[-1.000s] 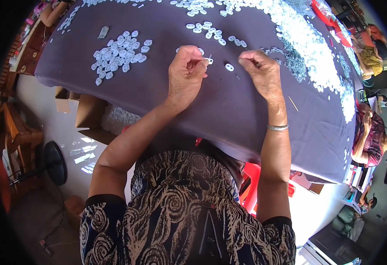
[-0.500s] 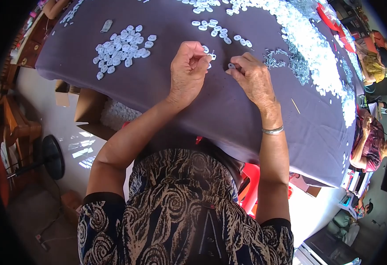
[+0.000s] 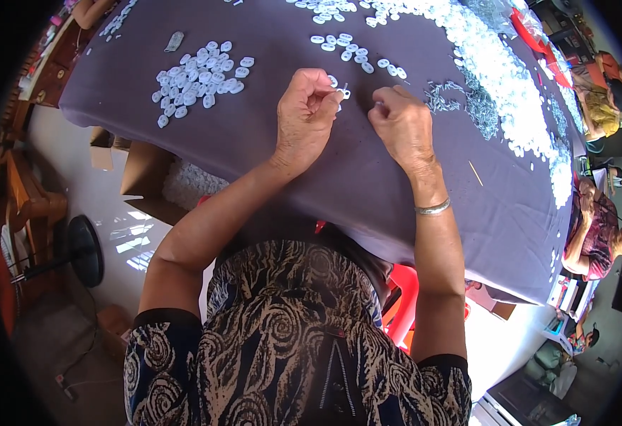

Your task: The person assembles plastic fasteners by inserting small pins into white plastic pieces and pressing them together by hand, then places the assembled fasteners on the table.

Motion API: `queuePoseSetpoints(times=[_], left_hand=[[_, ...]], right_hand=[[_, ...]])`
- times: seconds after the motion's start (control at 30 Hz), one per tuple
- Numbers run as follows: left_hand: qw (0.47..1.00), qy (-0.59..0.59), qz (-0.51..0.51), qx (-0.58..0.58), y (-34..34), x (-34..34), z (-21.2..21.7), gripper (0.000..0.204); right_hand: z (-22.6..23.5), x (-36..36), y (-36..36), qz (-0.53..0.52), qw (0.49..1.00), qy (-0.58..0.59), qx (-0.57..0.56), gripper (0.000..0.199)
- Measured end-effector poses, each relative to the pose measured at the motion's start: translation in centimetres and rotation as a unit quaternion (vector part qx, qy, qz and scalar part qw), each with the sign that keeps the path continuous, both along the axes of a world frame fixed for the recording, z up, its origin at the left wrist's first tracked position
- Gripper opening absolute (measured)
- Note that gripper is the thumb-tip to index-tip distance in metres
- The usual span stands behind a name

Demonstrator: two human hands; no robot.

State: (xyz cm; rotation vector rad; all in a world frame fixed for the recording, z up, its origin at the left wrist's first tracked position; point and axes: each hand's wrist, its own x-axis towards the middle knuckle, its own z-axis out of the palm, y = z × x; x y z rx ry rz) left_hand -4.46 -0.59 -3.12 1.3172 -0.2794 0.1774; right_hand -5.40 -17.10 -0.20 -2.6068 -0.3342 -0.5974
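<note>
My left hand [image 3: 304, 117] is closed in a pinch over the table. At its fingertips is a small white oval plastic piece [image 3: 346, 94] with a thin pin standing up from it. Another white oval piece lies just beyond these fingers, partly covered by them. To the right, my right hand [image 3: 402, 126] is closed with its knuckles up, a silver bangle on the wrist. Only a sliver of a small greyish oval piece [image 3: 379, 104] shows between its thumb and finger. Several loose white oval pieces [image 3: 350, 50] lie beyond both hands.
A dark cloth covers the table [image 3: 240, 142]. At left is a heap of white oval pieces [image 3: 201, 74]; at right, metal screws or pins [image 3: 482, 113] beside a large white pile [image 3: 513, 92]. A thin stick [image 3: 475, 173] lies near my right wrist. Other people sit around.
My right hand has turned over more and its fingers have closed in, hiding most of the oval piece it pinches. My left hand has barely moved.
</note>
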Motion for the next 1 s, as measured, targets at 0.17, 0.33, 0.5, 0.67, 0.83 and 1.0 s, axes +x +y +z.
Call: queuePoseSetpoints(times=[0.17, 0.33, 0.5, 0.67, 0.83, 1.0], left_hand=[[1.000, 0.000, 0.002, -0.008, -0.3, -0.1, 0.1, 0.020], [1.000, 0.003, -0.007, -0.008, -0.2, 0.0, 0.1, 0.019], [1.000, 0.003, -0.013, -0.008, -0.2, -0.1, 0.1, 0.020], [1.000, 0.007, -0.017, -0.001, -0.2, -0.2, 0.1, 0.019], [0.998, 0.012, -0.045, 0.036, -0.3, -0.4, 0.1, 0.020], [0.994, 0.009, -0.079, 0.076, -0.1, -0.3, -0.2, 0.025]], right_hand=[[-0.8, 0.0, 0.1, 0.010, 0.945, 0.105, 0.311, 0.014], [-0.4, -0.1, 0.6, 0.040, 0.981, 0.055, 0.180, 0.014], [0.4, -0.5, 0.0, 0.060, 0.986, 0.078, 0.131, 0.012], [0.5, -0.4, -0.9, 0.075, 0.996, 0.047, 0.031, 0.011], [0.0, -0.1, -1.2, 0.070, 0.969, 0.114, 0.210, 0.009], [0.9, -0.3, 0.1, 0.046, 0.850, 0.203, 0.485, 0.009]])
